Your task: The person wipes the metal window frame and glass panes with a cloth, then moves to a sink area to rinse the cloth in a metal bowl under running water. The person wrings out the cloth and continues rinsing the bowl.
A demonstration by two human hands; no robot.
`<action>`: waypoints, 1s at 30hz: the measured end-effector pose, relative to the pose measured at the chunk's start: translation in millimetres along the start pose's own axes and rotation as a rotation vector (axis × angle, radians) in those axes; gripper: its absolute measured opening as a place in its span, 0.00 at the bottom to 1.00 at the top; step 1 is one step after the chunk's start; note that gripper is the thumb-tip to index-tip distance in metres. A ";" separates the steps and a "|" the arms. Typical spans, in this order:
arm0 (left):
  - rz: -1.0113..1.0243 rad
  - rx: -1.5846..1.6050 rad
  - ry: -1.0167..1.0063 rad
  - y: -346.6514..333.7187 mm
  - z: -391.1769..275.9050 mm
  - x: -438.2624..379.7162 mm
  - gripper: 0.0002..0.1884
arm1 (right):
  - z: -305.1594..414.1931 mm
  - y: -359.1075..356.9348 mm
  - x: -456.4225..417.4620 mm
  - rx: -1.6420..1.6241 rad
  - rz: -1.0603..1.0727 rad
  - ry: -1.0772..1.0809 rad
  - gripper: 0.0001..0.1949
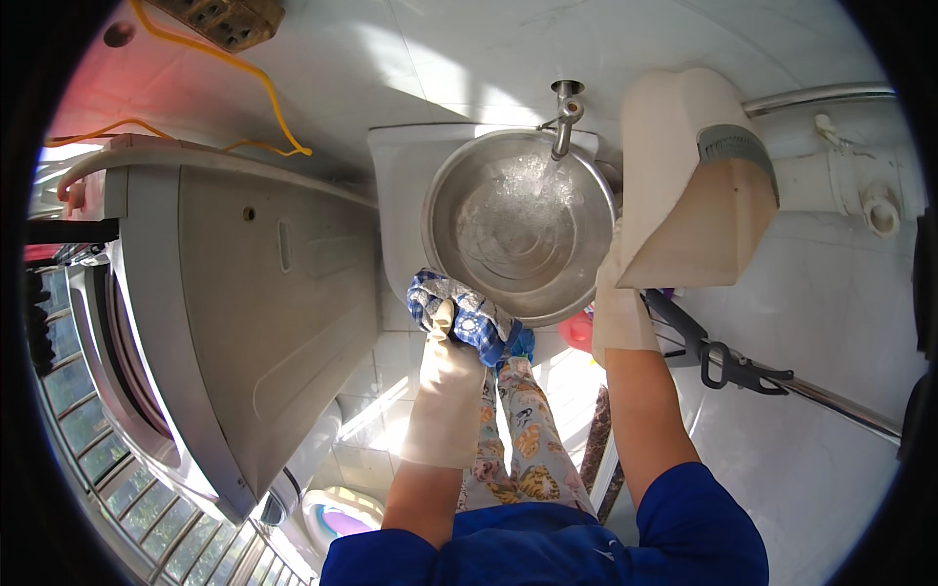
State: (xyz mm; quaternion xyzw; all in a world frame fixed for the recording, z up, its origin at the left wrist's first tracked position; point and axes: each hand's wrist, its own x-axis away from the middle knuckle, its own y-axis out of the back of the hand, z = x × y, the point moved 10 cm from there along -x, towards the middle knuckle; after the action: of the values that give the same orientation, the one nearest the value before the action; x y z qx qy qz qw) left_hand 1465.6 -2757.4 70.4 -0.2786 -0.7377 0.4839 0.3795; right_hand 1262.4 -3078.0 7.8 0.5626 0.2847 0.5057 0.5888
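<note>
My left hand (444, 329), in a cream rubber glove, grips a folded blue checked cloth (476, 333) at the front left rim of a round steel basin (447, 256). The basin rests on a white sink (396, 168), with water in it. Water runs into it from a metal tap (563, 135). My right hand (614, 275), gloved alike, is between the basin's right rim and a cream plastic dustpan (663, 183) with a grey comb strip. The dustpan hides part of that hand, so its grip cannot be told.
A front-loading washing machine (293, 293) stands at left. On the right are a metal pole with a grey plastic clip (733, 370) and white drain pipes (850, 176). A power strip (227, 22) and a yellow cord (249, 67) are on the wall.
</note>
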 end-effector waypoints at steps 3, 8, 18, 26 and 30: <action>0.395 0.314 0.017 -25.1 14.5 3.9 0.11 | 0.9 -0.5 2.6 0.004 0.001 0.003 0.17; -0.621 -0.169 0.104 35.8 17.7 13.9 0.12 | -4.4 -4.6 2.1 0.015 0.006 -0.009 0.17; -0.851 -0.319 0.184 38.2 6.2 24.4 0.14 | -4.9 1.2 6.4 -0.003 0.037 0.109 0.17; -0.916 -0.357 0.195 33.5 5.8 28.6 0.16 | 21.2 64.7 106.8 -0.467 0.203 0.476 0.16; -0.928 -0.349 0.259 50.2 11.7 29.1 0.23 | 59.6 71.2 166.9 -0.918 0.451 0.396 0.14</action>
State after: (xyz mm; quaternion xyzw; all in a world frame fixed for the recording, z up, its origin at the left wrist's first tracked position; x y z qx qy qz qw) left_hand 1441.9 -2721.7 29.6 -0.0385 -0.8006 0.0955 0.5903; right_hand 1351.2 -2957.7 126.7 0.1892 0.0125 0.7879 0.5859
